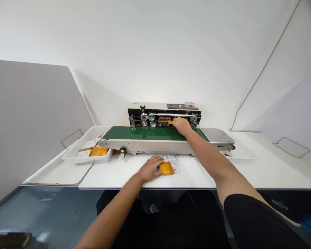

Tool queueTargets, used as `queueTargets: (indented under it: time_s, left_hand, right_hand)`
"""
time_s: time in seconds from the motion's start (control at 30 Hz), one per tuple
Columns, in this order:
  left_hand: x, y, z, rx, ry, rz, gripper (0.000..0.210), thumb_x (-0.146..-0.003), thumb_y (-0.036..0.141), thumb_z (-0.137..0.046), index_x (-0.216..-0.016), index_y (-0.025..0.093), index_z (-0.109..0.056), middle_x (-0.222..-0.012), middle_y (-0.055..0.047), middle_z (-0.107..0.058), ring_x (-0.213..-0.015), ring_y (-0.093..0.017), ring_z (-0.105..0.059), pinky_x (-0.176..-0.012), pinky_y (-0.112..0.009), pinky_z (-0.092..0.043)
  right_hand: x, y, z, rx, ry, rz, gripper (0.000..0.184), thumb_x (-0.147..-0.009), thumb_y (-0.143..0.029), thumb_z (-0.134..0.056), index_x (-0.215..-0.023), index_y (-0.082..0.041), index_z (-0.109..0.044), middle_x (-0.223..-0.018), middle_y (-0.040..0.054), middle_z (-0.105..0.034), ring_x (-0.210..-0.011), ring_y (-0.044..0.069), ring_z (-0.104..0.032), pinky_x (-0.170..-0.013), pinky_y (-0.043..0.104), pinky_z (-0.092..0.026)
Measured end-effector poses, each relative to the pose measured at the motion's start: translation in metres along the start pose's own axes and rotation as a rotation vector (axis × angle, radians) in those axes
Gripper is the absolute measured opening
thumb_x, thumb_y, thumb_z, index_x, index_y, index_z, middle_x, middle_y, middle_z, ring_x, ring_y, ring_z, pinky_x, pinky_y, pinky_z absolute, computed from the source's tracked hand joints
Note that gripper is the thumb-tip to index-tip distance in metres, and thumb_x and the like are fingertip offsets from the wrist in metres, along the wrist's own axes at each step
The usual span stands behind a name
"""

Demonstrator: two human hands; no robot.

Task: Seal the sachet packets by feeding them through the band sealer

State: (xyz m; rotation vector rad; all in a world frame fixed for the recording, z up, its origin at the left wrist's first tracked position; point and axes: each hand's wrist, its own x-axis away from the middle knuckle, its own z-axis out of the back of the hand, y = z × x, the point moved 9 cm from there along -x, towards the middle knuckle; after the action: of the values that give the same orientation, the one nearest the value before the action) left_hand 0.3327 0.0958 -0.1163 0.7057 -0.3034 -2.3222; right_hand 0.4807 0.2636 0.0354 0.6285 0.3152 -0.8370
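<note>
A continuous band sealer (pixel 164 116) with rollers and a green conveyor belt (pixel 150 133) stands on the white table. My right hand (pixel 181 125) reaches across the belt to the sealer's front, its fingers closed on a small yellow pouch (pixel 170 122) at the sealing strip. Much of that pouch is hidden by the fingers. Nearer to me, my left hand (pixel 152 168) is curled around the left edge of another yellow pouch (pixel 167 168). That pouch lies on printed white packets (pixel 175 165) just in front of the conveyor.
At the conveyor's left end, a white tray (pixel 86 159) holds several yellow and white pouches. A steel plate (pixel 216 136) extends from the right end, with another white tray (pixel 241 155) partly beneath it. Upright panels with wire handles flank the table; its front edge is close to me.
</note>
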Motion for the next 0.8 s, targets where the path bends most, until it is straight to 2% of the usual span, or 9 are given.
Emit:
queueTargets:
  time_s: [0.13, 0.23, 0.3, 0.37, 0.47, 0.53, 0.63, 0.7, 0.8]
  left_hand:
    - [-0.003, -0.002, -0.001, 0.011, -0.010, -0.014, 0.054, -0.081, 0.031, -0.071, -0.133, 0.024, -0.058, -0.139, -0.011, -0.058, -0.130, -0.030, -0.049, -0.115, -0.050, -0.034]
    - [-0.005, -0.004, -0.001, 0.011, -0.006, -0.015, 0.051, -0.082, 0.030, -0.070, -0.132, 0.024, -0.059, -0.139, -0.010, -0.058, -0.130, -0.030, -0.049, -0.116, -0.049, -0.034]
    - [-0.005, -0.004, -0.002, 0.011, -0.010, -0.016, 0.052, -0.082, 0.029, -0.069, -0.132, 0.024, -0.058, -0.139, -0.010, -0.058, -0.131, -0.029, -0.048, -0.115, -0.048, -0.035]
    - [-0.005, -0.004, -0.004, 0.008, -0.015, -0.020, 0.052, -0.083, 0.030, -0.068, -0.133, 0.024, -0.058, -0.139, -0.009, -0.057, -0.130, -0.029, -0.048, -0.115, -0.048, -0.036]
    - [-0.005, -0.006, -0.006, -0.004, -0.015, -0.020, 0.051, -0.084, 0.031, -0.068, -0.133, 0.023, -0.058, -0.139, -0.009, -0.057, -0.130, -0.029, -0.048, -0.115, -0.048, -0.036]
    - [-0.005, -0.007, -0.007, -0.013, -0.015, -0.015, 0.050, -0.084, 0.031, -0.068, -0.132, 0.023, -0.058, -0.139, -0.009, -0.057, -0.130, -0.029, -0.047, -0.114, -0.048, -0.036]
    - [-0.005, -0.007, -0.008, -0.022, -0.033, -0.010, 0.051, -0.083, 0.030, -0.068, -0.133, 0.023, -0.058, -0.139, -0.009, -0.057, -0.130, -0.029, -0.047, -0.113, -0.048, -0.037]
    - [-0.005, -0.008, -0.008, -0.025, -0.041, -0.006, 0.052, -0.083, 0.029, -0.068, -0.133, 0.024, -0.058, -0.139, -0.009, -0.057, -0.130, -0.029, -0.047, -0.113, -0.048, -0.038]
    - [-0.005, -0.007, -0.008, -0.028, -0.039, -0.004, 0.052, -0.082, 0.028, -0.068, -0.133, 0.023, -0.058, -0.139, -0.009, -0.057, -0.130, -0.029, -0.048, -0.112, -0.047, -0.038]
  right_hand:
    - [0.010, -0.003, 0.007, -0.061, 0.052, 0.011, 0.026, -0.098, -0.012, -0.042, -0.091, -0.013, -0.067, -0.093, 0.0135, -0.061, -0.088, 0.024, -0.046, -0.076, 0.034, -0.036]
    - [0.025, 0.002, 0.027, -0.295, 0.191, -0.056, 0.028, -0.101, -0.020, -0.040, -0.094, -0.015, -0.067, -0.091, 0.0106, -0.063, -0.088, 0.022, -0.050, -0.081, 0.034, -0.039]
    - [0.042, 0.021, 0.039, -0.559, 0.366, -0.236, 0.022, -0.100, -0.031, -0.048, -0.100, -0.017, -0.066, -0.092, 0.0079, -0.064, -0.089, 0.020, -0.054, -0.081, 0.032, -0.044]
    - [0.068, 0.048, 0.040, -0.885, 0.580, -0.503, 0.027, -0.094, -0.040, -0.059, -0.107, -0.018, -0.062, -0.093, 0.0041, -0.066, -0.081, 0.016, -0.057, -0.073, 0.028, -0.048]
    - [0.109, 0.075, 0.019, -1.333, 0.812, -0.846, 0.040, -0.082, -0.046, -0.071, -0.107, -0.020, -0.056, -0.086, -0.0016, -0.065, -0.059, 0.008, -0.051, -0.055, 0.020, -0.044]
    - [0.126, 0.084, 0.007, -1.492, 0.845, -0.952, 0.044, -0.073, -0.046, -0.078, -0.100, -0.020, -0.055, -0.080, -0.0033, -0.064, -0.051, 0.005, -0.045, -0.050, 0.018, -0.039]
    - [0.148, 0.103, 0.004, -1.438, 0.777, -1.035, 0.044, -0.071, -0.050, -0.079, -0.094, -0.018, -0.058, -0.072, -0.0032, -0.061, -0.050, 0.006, -0.043, -0.047, 0.018, -0.035]
    - [0.166, 0.124, 0.009, -1.179, 0.689, -1.105, 0.040, -0.077, -0.052, -0.073, -0.092, -0.016, -0.062, -0.067, -0.0029, -0.059, -0.052, 0.008, -0.043, -0.048, 0.020, -0.033]
    - [0.183, 0.155, 0.021, -0.645, 0.458, -1.135, 0.032, -0.087, -0.045, -0.064, -0.089, -0.014, -0.070, -0.064, 0.0003, -0.060, -0.058, 0.012, -0.046, -0.055, 0.024, -0.034]
